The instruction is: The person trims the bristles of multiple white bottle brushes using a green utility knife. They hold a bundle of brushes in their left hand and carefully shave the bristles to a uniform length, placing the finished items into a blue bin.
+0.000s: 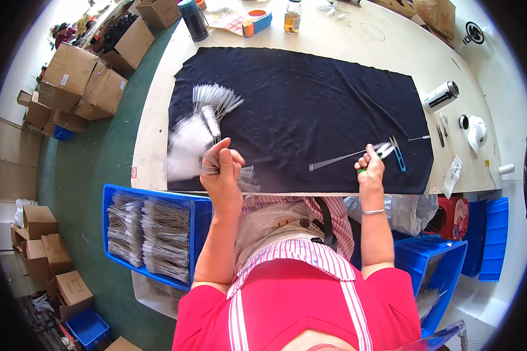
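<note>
My left hand [222,184] is closed round a bunch of thin wire-stemmed brushes [184,146] with pale bristles. They fan out to the left, smeared by motion. Just beyond them, more such brushes [214,96] lie spread on the black cloth [310,99]. At the cloth's right side my right hand [370,167] grips small green-handled scissors [384,150], blades pointing away. One slender brush [334,160] sticks out leftward from the same hand. Beside it lies a blue-handled pair of snips [399,155], apart from my fingers.
A blue crate [196,234] packed with wire brushes stands at the table's left front. Another blue crate [416,257] is at my right. A white bottle [442,96], a dark flask [193,20], a tape roll [256,23] and a jar [292,17] stand around the cloth.
</note>
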A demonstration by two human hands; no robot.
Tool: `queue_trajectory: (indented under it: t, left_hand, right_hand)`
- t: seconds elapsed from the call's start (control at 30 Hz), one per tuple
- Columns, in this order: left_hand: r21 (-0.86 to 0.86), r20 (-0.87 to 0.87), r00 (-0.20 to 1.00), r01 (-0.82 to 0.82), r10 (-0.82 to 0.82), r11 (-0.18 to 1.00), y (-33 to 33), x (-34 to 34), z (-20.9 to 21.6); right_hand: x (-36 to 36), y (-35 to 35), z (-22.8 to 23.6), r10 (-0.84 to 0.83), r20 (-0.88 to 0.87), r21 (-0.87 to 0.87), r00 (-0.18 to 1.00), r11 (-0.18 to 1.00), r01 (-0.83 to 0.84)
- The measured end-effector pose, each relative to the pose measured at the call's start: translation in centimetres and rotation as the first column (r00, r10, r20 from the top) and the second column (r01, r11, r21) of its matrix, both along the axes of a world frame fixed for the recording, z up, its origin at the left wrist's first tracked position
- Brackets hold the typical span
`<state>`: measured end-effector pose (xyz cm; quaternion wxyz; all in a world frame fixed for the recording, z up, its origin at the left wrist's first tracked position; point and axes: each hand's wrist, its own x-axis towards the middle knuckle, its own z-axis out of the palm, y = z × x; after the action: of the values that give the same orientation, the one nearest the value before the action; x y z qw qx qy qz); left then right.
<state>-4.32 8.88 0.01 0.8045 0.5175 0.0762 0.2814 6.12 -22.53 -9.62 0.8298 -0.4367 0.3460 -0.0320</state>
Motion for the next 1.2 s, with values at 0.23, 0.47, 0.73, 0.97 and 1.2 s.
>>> queue_trajectory:
  t: [0.23, 0.47, 0.73, 0.97, 1.2]
  left_hand:
    - [-0.095, -0.286, 0.936, 0.184, -0.204, 0.978, -1.7, -1.1, 1.7]
    - [-0.089, -0.376, 0.874, 0.297, -0.309, 0.951, -1.6, -2.2, 2.4]
    - [0.083, -0.452, 0.845, 0.359, -0.286, 0.930, -1.0, -3.3, 2.7]
    - [0.236, -0.473, 0.850, 0.376, -0.232, 0.896, -0.5, -3.6, 3.2]
    - [0.279, -0.484, 0.848, 0.382, -0.215, 0.881, -0.5, -3.5, 3.5]
  right_hand:
    - [1.2, 0.4, -0.9, 0.271, 0.006, -0.743, 0.963, 0.645, -0.177]
    - [-0.9, 5.6, 13.4, 0.846, 0.037, -0.994, 0.532, 0.087, -0.069]
    - [-1.2, 8.2, 20.6, 0.940, -0.133, -0.767, 0.315, -0.299, 0.567]
    - [-0.7, 8.1, 20.5, 0.940, -0.235, -0.742, 0.247, -0.338, 0.578]
    - [-0.5, 8.2, 20.1, 0.960, -0.179, -0.759, 0.215, -0.274, 0.591]
